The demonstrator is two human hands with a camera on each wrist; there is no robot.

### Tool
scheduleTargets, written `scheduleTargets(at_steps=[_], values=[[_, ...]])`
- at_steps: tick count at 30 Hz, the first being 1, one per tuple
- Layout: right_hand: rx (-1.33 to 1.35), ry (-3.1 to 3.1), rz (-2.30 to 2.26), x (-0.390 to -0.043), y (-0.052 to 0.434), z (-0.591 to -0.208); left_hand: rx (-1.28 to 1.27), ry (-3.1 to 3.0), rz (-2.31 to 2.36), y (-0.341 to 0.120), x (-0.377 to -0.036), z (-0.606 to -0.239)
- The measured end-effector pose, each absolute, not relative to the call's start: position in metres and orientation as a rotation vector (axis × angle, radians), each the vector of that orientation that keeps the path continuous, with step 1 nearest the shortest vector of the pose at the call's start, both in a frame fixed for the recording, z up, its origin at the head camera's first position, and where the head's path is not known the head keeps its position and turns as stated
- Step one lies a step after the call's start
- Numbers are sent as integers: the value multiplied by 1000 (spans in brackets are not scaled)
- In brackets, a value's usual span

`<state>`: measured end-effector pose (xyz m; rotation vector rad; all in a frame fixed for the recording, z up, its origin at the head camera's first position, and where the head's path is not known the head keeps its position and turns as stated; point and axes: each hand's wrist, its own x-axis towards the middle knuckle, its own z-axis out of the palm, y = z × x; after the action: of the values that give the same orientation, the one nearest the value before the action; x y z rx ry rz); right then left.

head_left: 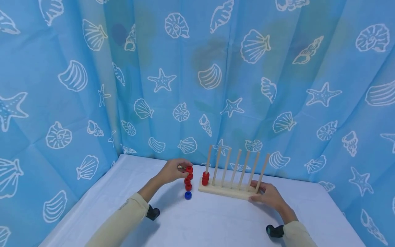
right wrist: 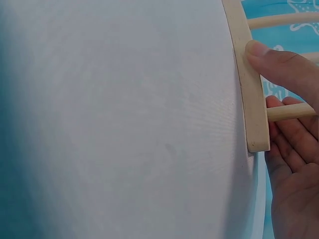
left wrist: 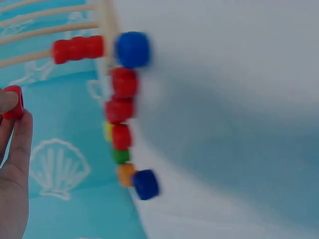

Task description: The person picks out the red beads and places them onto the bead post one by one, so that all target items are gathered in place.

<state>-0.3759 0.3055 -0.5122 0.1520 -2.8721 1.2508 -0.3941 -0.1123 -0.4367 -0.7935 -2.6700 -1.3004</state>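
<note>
Fingers of the left hand (head_left: 172,171) pinch a red bead (left wrist: 18,93) near the loose beads (head_left: 188,188), left of the rack (head_left: 226,192); the right hand (head_left: 270,197) clamps the rack's right end. Pinching the rim should leave the hole clear; firm bracing should steady the pegs (head_left: 235,168).

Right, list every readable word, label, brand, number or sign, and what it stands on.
No readable text anywhere.
Left sleeve: a small mark, too small to read.
Curtain: only shell and starfish drawings.
Beads and wooden peg rack: no lettering visible.
</note>
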Motion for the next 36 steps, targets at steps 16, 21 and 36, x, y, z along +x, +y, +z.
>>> scheduleTargets(at_steps=[16,21,36], values=[[193,-2869,1227,-373,307,-515,-942,-2400,-1367,-83,-408,-347],[200,-2868,1219,-376,307,-513,-976,-2375,-1380,-68,-409,-329],[189,-2864,1234,-375,307,-510,-1027,-2362,-1298,-40,-413,-327]])
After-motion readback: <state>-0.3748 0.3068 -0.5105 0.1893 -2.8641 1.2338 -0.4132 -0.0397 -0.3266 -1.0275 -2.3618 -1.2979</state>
